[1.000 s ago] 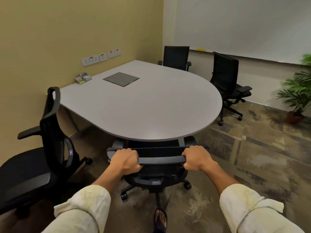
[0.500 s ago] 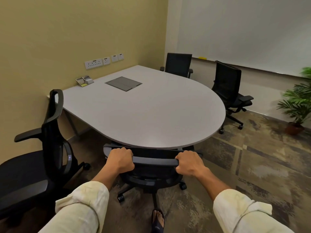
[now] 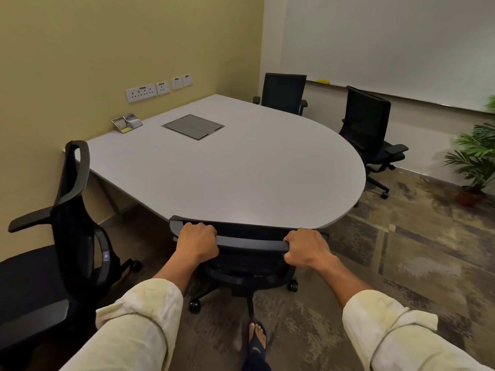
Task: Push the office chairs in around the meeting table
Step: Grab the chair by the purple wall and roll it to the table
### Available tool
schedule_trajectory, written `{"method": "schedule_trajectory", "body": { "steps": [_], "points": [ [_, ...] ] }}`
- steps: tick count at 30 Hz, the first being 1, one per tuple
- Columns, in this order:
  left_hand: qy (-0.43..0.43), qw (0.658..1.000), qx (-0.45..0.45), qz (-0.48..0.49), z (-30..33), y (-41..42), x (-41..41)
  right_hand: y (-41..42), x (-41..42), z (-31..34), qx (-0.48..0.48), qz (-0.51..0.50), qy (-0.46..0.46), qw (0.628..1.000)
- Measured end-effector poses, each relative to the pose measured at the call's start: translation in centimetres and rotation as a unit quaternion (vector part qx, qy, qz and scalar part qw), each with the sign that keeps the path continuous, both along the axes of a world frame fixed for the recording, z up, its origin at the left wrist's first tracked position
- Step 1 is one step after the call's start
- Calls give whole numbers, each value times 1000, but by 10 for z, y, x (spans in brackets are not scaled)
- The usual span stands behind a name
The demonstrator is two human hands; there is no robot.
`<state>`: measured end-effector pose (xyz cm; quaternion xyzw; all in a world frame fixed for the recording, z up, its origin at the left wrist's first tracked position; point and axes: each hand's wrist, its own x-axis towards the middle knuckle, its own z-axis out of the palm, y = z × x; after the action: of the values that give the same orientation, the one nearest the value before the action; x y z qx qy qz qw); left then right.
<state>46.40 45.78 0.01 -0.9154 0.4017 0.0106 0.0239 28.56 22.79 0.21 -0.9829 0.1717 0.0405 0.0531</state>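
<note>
The pale grey, round-ended meeting table (image 3: 241,170) is met at its near edge by the black mesh office chair (image 3: 241,253), whose top rail is gripped by the left hand (image 3: 199,243) and the right hand (image 3: 305,249). Even pressure from both hands should probably be kept so the castors are rolled straight under. No readable writing is seen.
</note>
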Motion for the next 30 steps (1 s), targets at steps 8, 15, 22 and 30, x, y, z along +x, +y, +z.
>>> {"method": "schedule_trajectory", "body": {
  "steps": [8,15,22,30],
  "points": [
    [6,1000,-4,-1,0,-27,31,-27,31,5,0,-8,17,1000],
    [11,1000,-6,4,0,-43,36,-53,45,12,-3,4,32,999],
    [38,998,-25,-32,8,-40,43,-63,50,12,2,28,20,999],
    [242,957,-111,-114,24,-12,68,-75,91,57,227,52,284,930]
  ]
}}
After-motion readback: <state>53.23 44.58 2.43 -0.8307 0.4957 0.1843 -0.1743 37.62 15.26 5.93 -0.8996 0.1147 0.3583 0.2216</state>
